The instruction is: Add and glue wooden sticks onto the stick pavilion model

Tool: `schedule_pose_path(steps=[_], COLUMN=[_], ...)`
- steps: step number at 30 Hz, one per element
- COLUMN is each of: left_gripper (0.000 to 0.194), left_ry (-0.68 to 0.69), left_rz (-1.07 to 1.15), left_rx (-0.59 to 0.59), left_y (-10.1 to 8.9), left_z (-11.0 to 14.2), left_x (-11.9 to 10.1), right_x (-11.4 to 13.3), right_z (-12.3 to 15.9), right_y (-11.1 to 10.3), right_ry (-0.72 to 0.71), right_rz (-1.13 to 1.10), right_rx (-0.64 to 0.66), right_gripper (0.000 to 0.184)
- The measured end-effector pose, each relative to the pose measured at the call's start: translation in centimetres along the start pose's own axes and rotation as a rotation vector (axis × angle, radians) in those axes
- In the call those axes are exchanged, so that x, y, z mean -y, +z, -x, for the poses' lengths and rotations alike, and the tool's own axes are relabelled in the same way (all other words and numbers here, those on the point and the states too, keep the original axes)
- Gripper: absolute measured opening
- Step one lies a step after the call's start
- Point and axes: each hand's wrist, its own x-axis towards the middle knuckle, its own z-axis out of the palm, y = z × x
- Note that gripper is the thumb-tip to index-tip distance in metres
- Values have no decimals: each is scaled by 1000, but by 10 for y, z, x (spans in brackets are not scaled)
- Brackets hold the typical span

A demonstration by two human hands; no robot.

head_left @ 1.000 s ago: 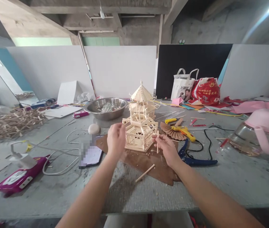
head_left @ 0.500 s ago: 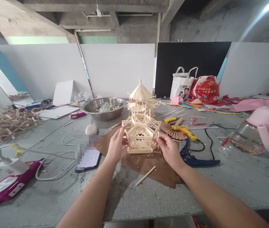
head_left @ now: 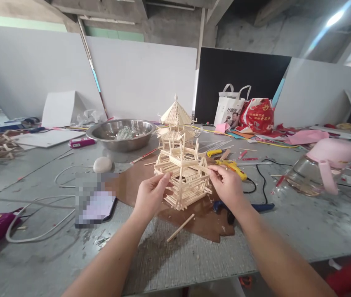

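A many-sided wooden-stick model (head_left: 181, 177) stands in front of me on a brown sheet (head_left: 206, 231), one corner post facing me. My left hand (head_left: 153, 194) grips its left side, the thumb on top and the other fingers partly hidden behind the sticks. At the right upper edge, my right hand (head_left: 224, 179) pinches the frame between thumb and fingers. Just behind stands a stick pavilion with a pointed roof (head_left: 177, 113). One loose stick (head_left: 180, 227) lies near the sheet's front edge.
A steel basin (head_left: 121, 142), a white round object (head_left: 102, 164) and a phone (head_left: 97, 206) lie to the left. On the right are a yellow glue gun (head_left: 234, 168), a blue-handled tool (head_left: 262, 207) and a pink-lidded jug (head_left: 311, 169). Bags (head_left: 257, 115) stand behind.
The stick model has turned, so a corner post now faces me instead of a flat side. My right hand has moved up along its edge. The view has shifted to the right.
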Motion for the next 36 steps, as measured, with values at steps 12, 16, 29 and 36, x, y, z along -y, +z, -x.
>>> schedule_pose_path(steps=[12,16,29,36], left_gripper=[47,46,43,41], left_ry=[-29,-17,60,85], left_rz=[18,-5,-124,-167], left_rx=[-13,-9,5,13], left_y=[3,3,1,1], left_z=[4,5,1,1], left_x=[-4,-4,3,4], right_x=[-1,0,2,1], right_z=[-2,-3,-5,-6], right_y=[4,3,0,-4], right_ry=[-99,-109,-125,-110], right_rz=[-50,-29,-2,7], right_rx=[-89,-99,-64,5], right_gripper=[18,19,21,28])
